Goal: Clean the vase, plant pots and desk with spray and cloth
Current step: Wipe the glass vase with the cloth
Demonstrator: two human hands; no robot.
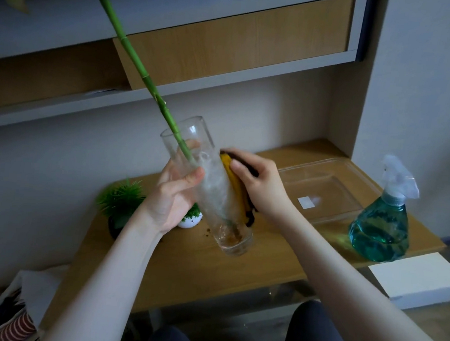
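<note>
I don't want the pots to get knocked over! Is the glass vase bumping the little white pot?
Cannot tell. In the head view the vase is held tilted above the desk, and the left hand hides part of the white pot.

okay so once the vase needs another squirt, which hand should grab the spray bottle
Right, probably. The spray bottle stands on the desk on the right hand's side. That hand only presses the cloth to the glass vase, while the left hand grips the tilted vase.

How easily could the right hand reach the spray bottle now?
Probably yes, but not at once: the right hand presses the cloth on the vase. The spray bottle stands unblocked on the desk, right of the clear tray.
</note>
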